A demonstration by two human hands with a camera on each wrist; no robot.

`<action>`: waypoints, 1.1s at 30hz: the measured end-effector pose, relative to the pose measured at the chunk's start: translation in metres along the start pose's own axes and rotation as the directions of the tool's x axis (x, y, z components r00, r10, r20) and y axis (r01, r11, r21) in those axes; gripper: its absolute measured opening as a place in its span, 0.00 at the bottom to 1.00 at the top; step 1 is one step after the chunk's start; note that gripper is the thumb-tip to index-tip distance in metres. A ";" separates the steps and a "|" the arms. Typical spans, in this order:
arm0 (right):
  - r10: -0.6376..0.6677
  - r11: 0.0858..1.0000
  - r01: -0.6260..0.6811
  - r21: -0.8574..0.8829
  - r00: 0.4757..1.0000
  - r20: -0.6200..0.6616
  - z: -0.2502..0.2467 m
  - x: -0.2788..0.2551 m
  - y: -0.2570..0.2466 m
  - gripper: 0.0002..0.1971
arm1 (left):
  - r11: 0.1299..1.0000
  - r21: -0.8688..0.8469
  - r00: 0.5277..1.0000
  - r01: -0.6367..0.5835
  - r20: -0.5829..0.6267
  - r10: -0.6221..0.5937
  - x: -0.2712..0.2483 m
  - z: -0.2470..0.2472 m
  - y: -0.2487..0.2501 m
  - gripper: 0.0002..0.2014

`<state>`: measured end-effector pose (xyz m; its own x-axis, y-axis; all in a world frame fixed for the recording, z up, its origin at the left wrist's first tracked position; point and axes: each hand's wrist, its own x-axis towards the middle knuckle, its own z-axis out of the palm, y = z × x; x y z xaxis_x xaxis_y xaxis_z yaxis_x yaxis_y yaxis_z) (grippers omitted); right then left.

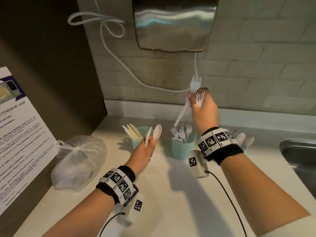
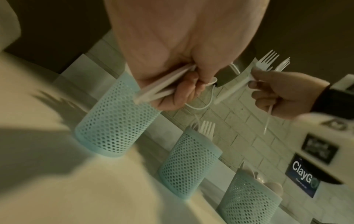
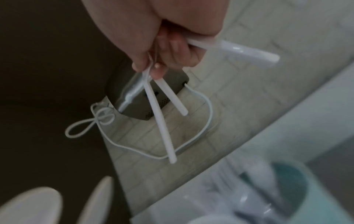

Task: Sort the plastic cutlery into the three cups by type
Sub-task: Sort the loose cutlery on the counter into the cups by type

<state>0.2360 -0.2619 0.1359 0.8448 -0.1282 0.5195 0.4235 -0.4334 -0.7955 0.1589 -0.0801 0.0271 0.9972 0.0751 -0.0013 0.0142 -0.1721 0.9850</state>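
Note:
Three pale teal mesh cups stand in a row on the counter. The left cup (image 1: 136, 134) (image 2: 114, 124) holds cream knives. White forks fill the middle cup (image 1: 183, 147) (image 2: 189, 166). The right cup (image 2: 249, 201) holds spoons and is mostly hidden behind my right wrist in the head view. My left hand (image 1: 150, 142) grips two white spoons (image 1: 157, 131) by their handles, just in front of the knife cup. My right hand (image 1: 196, 101) is raised above the fork cup and grips white forks (image 1: 195, 82) (image 2: 268, 60), tines up, handles (image 3: 162, 124) hanging down.
A knotted plastic bag (image 1: 78, 161) lies at the left on the counter, beside a printed notice (image 1: 17, 134). A steel sink (image 1: 299, 156) begins at the right. A metal dispenser (image 1: 172, 23) and a white cable (image 1: 119, 65) hang on the tiled wall behind.

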 end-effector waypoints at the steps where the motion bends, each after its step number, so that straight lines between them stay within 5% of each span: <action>1: -0.014 0.991 0.015 -0.130 1.000 0.007 -0.005 0.002 0.007 0.12 | 1.000 -0.001 1.000 -0.013 -0.001 0.013 0.002 0.003 0.001 0.07; 7: 0.054 0.885 0.017 -0.466 0.989 0.138 -0.008 -0.012 0.041 0.12 | 0.996 0.031 0.997 -0.078 -0.005 0.079 0.014 0.018 0.014 0.16; 15: 0.342 0.862 -0.154 -0.482 0.879 0.332 0.007 -0.030 0.069 0.18 | 0.995 -0.085 0.999 -0.048 0.001 0.048 0.019 0.026 0.026 0.06; 19: 0.323 0.940 -0.289 -0.184 0.926 0.196 0.007 -0.020 0.065 0.22 | 0.997 -0.075 0.999 -0.036 -0.005 0.036 0.019 0.026 0.030 0.06; 22: 0.244 0.964 -0.254 0.081 0.963 0.114 0.004 -0.007 0.049 0.15 | 0.995 -0.095 1.000 -0.018 -0.025 0.015 0.019 0.027 0.032 0.05; 27: 0.019 0.998 -0.020 0.059 1.000 0.015 0.004 -0.007 0.041 0.16 | 0.995 -0.062 0.997 -0.074 -0.012 0.073 0.017 0.031 0.038 0.05; 33: 0.140 0.981 -0.110 -0.158 0.970 0.198 0.013 -0.027 0.076 0.14 | 0.985 -0.090 0.989 -0.147 -0.022 0.146 0.016 0.034 0.045 0.06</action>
<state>0.2493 -0.2800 0.0577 0.9438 -0.0087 0.3305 0.2711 -0.5518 -0.7887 0.1776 -0.1202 0.0656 0.9868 0.0705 0.1461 -0.1394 -0.0921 0.9859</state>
